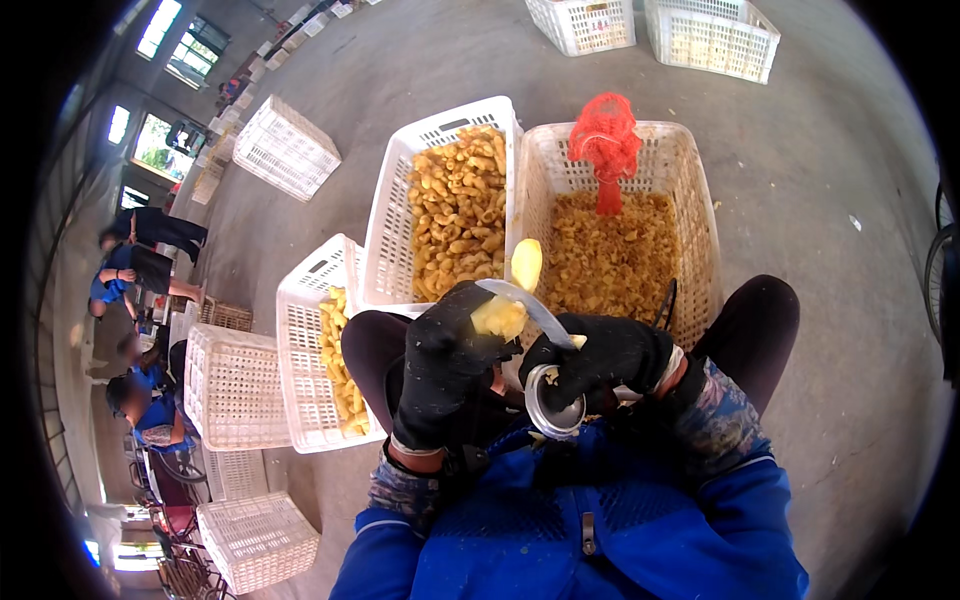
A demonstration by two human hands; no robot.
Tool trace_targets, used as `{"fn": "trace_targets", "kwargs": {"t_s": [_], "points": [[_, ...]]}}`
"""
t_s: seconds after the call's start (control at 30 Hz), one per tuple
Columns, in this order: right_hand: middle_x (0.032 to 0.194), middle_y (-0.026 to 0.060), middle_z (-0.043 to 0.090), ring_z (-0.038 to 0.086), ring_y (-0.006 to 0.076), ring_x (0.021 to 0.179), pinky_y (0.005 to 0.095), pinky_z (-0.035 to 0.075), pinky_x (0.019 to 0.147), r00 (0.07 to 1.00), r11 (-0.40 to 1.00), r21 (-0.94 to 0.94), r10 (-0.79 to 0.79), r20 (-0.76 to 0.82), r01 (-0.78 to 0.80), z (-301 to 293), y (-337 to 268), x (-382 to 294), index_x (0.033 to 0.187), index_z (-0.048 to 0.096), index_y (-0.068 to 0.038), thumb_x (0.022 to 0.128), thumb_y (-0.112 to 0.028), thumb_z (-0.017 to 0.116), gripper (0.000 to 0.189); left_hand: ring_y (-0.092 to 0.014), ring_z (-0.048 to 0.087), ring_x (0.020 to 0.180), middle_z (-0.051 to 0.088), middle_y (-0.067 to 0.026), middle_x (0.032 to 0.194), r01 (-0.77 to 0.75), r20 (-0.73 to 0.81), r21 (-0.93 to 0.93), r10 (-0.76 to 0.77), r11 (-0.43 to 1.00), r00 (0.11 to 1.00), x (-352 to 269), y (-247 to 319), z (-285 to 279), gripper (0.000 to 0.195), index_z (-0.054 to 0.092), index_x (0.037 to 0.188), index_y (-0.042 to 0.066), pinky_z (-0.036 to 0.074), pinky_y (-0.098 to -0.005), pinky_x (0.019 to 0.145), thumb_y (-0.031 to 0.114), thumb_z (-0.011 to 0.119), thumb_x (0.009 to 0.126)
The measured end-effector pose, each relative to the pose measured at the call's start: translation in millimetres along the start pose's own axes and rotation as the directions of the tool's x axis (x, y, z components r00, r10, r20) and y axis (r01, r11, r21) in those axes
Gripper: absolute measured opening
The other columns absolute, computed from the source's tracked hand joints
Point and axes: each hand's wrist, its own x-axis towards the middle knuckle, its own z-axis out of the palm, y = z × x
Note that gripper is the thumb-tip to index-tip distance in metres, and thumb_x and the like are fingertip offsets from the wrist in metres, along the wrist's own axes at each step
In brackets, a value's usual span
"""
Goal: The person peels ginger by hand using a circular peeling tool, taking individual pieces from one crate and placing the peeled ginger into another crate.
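Observation:
Gloved in black, my left hand [454, 352] is closed around a piece of peeled ginger root [499, 318]. My gloved right hand [607, 356] grips a curved metal blade [534, 306], whose curve passes across the ginger. A round metal cup or ring [555, 402] sits at the fingers of my right hand; how it is held is unclear. Beyond the blade, a pale yellow ginger piece [526, 264] shows above the crates' edges. Ahead, one white plastic crate [390, 217] holds unpeeled ginger [461, 210], and another [697, 217] holds peelings [611, 255] and red netting [606, 142].
Peeled ginger [345, 367] lies in a crate [300, 375] at the left. More white crates stand at the left [236, 386], the far left [287, 148] and the top [712, 41]. Several people [154, 412] are at the left. A bicycle wheel [937, 277] shows at the right.

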Motion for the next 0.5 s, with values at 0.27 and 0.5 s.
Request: {"fn": "trace_targets", "kwargs": {"t_s": [0.27, 0.5], "points": [[0.070, 0.0024, 0.059, 0.053, 0.0090, 0.065, 0.0257, 0.043, 0.059, 0.962, 0.931, -0.240, -0.267, 0.060, 0.273, 0, 1, -4, 0.087, 0.062, -0.002, 0.071, -0.020, 0.068, 0.025, -0.025, 0.059, 0.089, 0.061, -0.0128, 0.098, -0.255, 0.094, 0.492, 0.240, 0.833, 0.966, 16, 13, 4, 0.037, 0.059, 0.107, -0.001, 0.047, -0.0321, 0.076, 0.000, 0.067, 0.071], [0.075, 0.0051, 0.066, 0.058, 0.0097, 0.069, 0.0244, 0.046, 0.066, 0.933, 0.935, -0.161, -0.336, -0.128, 0.315, -2, -10, -18, 0.088, 0.066, -0.001, 0.071, -0.014, 0.070, 0.022, -0.025, 0.060, 0.089, 0.061, -0.0143, 0.099, -0.099, -0.019, 0.428, 0.118, 0.898, 0.993, 14, 9, 1, 0.039, 0.058, 0.108, -0.002, 0.047, -0.0317, 0.078, 0.002, 0.065, 0.070]]}}
